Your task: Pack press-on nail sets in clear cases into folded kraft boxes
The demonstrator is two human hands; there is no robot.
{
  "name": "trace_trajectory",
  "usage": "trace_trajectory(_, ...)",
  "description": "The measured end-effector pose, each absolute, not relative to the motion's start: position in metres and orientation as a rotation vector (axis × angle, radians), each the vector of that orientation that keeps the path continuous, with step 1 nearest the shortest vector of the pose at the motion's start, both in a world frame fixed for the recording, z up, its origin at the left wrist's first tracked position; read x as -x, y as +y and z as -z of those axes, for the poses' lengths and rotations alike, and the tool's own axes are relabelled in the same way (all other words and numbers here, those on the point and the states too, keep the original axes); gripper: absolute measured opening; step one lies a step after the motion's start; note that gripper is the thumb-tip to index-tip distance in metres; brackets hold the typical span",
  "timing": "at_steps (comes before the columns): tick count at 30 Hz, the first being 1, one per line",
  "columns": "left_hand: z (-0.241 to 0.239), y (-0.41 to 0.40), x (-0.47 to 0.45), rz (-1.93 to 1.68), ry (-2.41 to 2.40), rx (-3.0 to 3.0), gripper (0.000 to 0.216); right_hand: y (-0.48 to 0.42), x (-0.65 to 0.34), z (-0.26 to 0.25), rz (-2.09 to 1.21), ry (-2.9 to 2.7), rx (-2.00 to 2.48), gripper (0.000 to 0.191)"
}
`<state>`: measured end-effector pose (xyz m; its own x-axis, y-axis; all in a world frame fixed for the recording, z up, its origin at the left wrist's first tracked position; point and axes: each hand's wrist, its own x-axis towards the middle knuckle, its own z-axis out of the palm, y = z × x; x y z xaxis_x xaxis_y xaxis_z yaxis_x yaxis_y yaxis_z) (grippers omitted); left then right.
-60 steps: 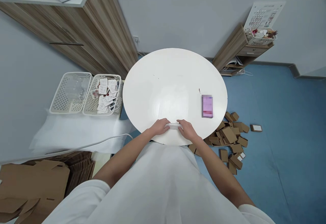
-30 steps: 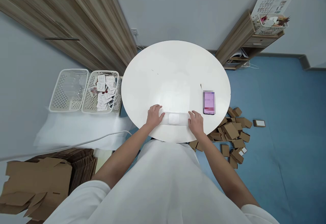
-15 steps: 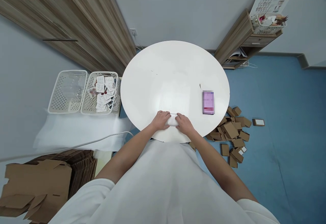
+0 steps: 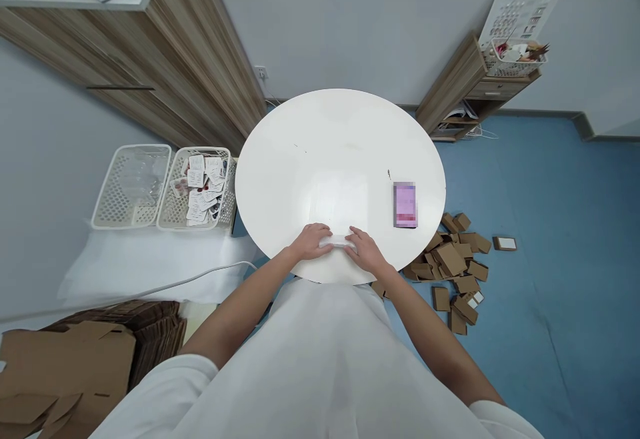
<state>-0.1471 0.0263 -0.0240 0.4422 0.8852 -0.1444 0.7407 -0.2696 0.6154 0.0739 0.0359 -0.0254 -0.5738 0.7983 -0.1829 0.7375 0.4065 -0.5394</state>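
at the round table's (image 4: 280, 159) 6 o'clock edge, the left hand (image 4: 310, 242) and right hand (image 4: 366, 252) curl shut over opposite ends of a small white piece (image 4: 339, 241), pressing it against the top, which steadies it. a phone (image 4: 405, 205) lies apart at 3 o'clock.

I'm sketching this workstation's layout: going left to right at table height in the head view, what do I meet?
Empty white basket → basket of cards → left hand → small white piece → right hand → pink rectangular item → pile of brown boxes → lone box.
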Motion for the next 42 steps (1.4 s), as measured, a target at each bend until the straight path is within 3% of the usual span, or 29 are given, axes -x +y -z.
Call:
trace_trajectory(4,0.022,0.032,0.155,-0.434,1.452,-1.929,0.046,0.052,-0.069,0.02,-0.895,-2.534,1.466,0.034)
trace_trajectory(14,0.038,0.043,0.157,-0.683,1.735,-1.328,0.033,0.078,-0.066,0.028,-1.116,-2.301,1.632,0.035)
trace_trajectory(20,0.05,0.044,0.153,-0.625,1.923,-1.156,0.038,0.083,-0.065,0.037,-1.216,-2.206,1.781,0.034)
trace_trajectory(27,0.056,0.036,0.158,-0.54,2.024,-1.225,0.053,0.073,-0.079,0.05,-0.954,-2.196,1.895,0.041)
trace_trajectory(33,0.046,0.027,0.158,-0.62,2.092,-1.555,0.051,0.06,-0.089,0.046,-0.478,-2.203,1.883,0.045)
trace_trajectory(37,0.032,0.023,0.143,-0.497,1.684,-2.018,0.054,0.062,-0.081,0.035,-0.577,-2.532,1.478,0.039)
trace_trajectory(42,0.037,0.03,0.126,-0.289,1.537,-2.096,0.065,0.077,-0.068,0.038,-0.761,-2.792,1.233,0.05)
